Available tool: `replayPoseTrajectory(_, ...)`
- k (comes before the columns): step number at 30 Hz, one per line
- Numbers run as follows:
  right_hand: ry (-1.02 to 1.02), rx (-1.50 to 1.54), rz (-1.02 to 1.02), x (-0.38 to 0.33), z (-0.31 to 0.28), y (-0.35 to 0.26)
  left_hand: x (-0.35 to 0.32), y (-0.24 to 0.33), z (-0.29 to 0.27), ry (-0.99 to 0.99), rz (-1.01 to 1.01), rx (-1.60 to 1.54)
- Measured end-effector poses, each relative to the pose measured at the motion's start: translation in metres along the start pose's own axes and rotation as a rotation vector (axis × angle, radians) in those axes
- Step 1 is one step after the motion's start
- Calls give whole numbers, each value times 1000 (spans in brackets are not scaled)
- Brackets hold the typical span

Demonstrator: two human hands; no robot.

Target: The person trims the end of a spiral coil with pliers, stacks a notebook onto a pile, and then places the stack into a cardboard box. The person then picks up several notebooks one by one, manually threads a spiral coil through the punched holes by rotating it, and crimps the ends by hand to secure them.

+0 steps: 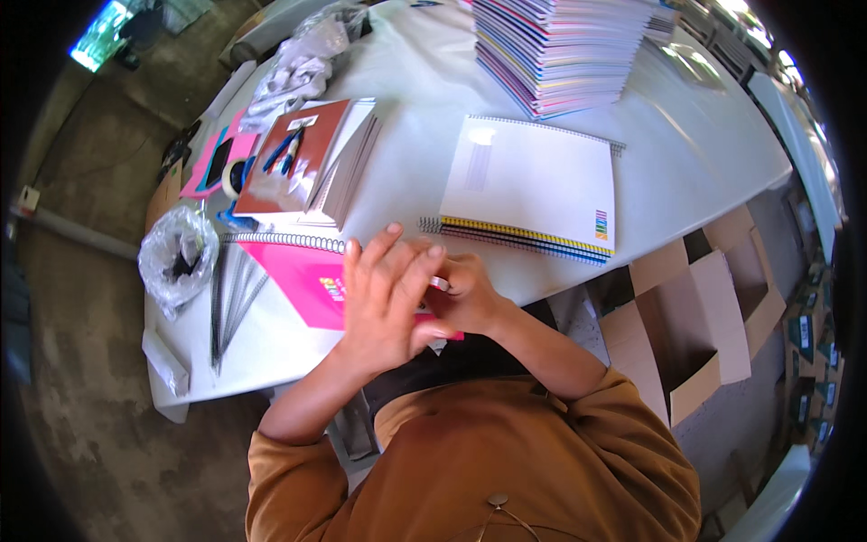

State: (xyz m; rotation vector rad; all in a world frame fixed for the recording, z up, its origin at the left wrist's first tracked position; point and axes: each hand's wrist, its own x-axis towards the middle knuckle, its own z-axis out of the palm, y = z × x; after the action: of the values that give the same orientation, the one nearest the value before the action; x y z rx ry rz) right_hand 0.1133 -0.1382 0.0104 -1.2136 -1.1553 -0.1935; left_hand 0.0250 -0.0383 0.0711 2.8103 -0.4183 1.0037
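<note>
Centre frame, I see both hands meeting over the near edge of the white table [406, 154]: left hand [384, 294] spread flat with fingers extended, resting on a pink spiral-bound notebook [302, 271], right hand [465, 294] curled around a small pale object [440, 284] I can't identify. Just right of centre lies a short stack of white-covered spiral notebooks [533, 185]; a tall notebook stack [560, 50] sits top centre. At left I note a brown-covered book pile [312, 158] and loose binding coils [230, 298].
</note>
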Motion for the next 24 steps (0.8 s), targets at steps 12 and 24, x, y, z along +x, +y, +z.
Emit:
replayPoseTrajectory(12,-156,160,287,6,-14,-23,51,-3,-56,-130,-5,-40)
replayPoseTrajectory(24,172,-750,-247,44,-188,-33,56,-65,43,287,-33,-69)
